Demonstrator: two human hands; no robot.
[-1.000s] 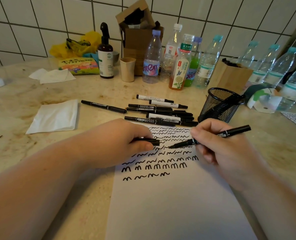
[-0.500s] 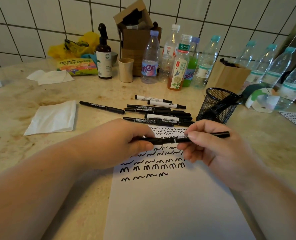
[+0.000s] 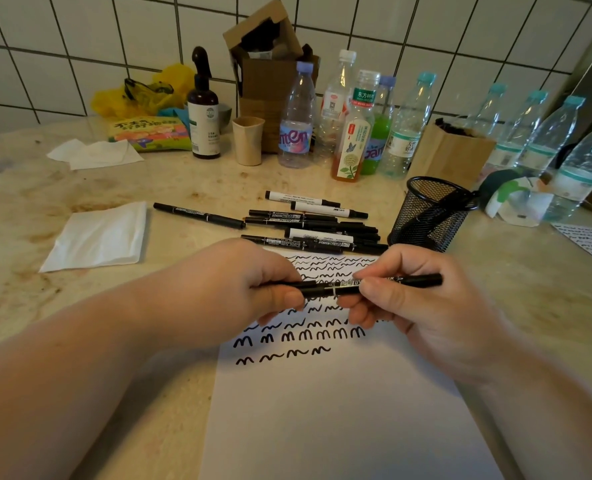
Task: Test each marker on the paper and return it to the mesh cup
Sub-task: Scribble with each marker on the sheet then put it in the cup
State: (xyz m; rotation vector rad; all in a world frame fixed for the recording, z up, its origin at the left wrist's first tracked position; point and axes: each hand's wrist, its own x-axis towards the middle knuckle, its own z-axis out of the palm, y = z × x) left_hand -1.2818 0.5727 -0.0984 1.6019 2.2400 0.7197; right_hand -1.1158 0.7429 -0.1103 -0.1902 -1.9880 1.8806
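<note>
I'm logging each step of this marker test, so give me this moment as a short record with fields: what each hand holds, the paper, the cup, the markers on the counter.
left hand: grips the cap end of the held marker
right hand: pinches the barrel of the same marker, held level above the paper
paper: rows of black squiggles on its upper part, lower part blank
mesh cup: upright, right of the marker pile, at least one marker inside
marker pile: lying on the counter beyond the paper
single marker: lies apart, left of the pile
</note>
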